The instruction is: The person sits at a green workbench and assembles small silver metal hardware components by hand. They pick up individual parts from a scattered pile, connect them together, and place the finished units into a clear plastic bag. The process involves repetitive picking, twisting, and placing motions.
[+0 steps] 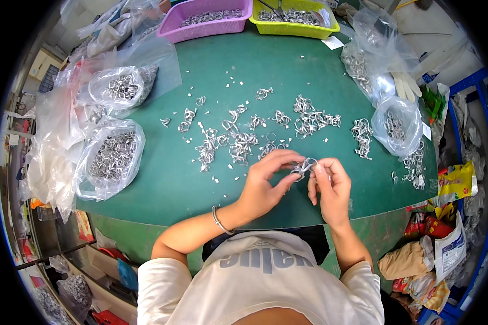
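Near the table's front edge, my left hand (261, 183) pinches a small cluster of silvery metal rings (300, 169) between thumb and fingers. My right hand (333, 189) meets it from the right, with thumb and forefinger closed on a ring (312, 164) at the side of that cluster. The fingers partly cover how the rings sit together. Just beyond my hands lie loose heaps of similar rings (243, 146), with another heap (312, 120) farther right and small white bits scattered among them.
Open clear bags of rings stand at left, a near bag (137, 157) and a far bag (95, 86). Another bag (412, 116) sits at right beside ring piles (361, 135). A purple basket (206, 31) and a yellow-green basket (295, 31) line the far edge of the green table (162, 179).
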The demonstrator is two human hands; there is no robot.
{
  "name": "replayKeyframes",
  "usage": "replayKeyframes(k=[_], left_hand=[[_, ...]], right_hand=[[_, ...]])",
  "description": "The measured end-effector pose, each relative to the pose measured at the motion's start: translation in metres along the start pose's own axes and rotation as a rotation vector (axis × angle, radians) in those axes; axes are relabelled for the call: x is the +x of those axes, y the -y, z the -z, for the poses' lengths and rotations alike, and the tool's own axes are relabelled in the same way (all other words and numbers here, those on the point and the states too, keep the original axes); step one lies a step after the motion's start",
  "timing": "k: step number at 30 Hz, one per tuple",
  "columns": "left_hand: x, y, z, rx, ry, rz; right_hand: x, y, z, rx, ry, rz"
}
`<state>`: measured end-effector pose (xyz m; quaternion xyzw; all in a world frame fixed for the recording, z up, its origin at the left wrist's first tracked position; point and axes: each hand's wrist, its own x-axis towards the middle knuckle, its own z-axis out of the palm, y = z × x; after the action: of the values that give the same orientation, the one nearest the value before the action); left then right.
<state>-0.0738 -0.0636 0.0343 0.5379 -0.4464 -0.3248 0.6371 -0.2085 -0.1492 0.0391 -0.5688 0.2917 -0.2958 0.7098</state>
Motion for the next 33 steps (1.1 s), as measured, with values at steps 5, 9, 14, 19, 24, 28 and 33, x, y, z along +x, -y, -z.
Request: replayKeyframes(k=[5,9,14,19,24,28,33], left_hand=[[-0.003,0.01,0.002,-0.248,-0.006,0.004],[0.003,0.005,0.009,-0.779,-0.05,0.407],[0.001,0.012,0.014,-0.936,-0.046,0.553],[-0.015,0.023,0.011,-1.109,0.012,0.671],[-0.02,0.024,0.004,-1.208,0.034,0.906],[-0.019,0.02,0.006,-1.091,0.049,0.931],[-0.016,0.017,0.005,-1.051,0.116,0.92]], right_hand=[[0.003,0.005,-0.006,0.23,-0.05,-0.213],[0.015,-0.012,0.013,0.068,-0.082,-0.154],[0.024,-0.016,0.03,-0.854,-0.257,0.296],[0.007,0.003,0.015,-0.616,-0.068,0.267],[0.006,0.014,-0.011,-0.886,0.466,0.627],[0.05,0.012,0.025,-0.902,0.166,0.555],[0.101,-0.016,0.06,-1.346,0.084,0.453]])
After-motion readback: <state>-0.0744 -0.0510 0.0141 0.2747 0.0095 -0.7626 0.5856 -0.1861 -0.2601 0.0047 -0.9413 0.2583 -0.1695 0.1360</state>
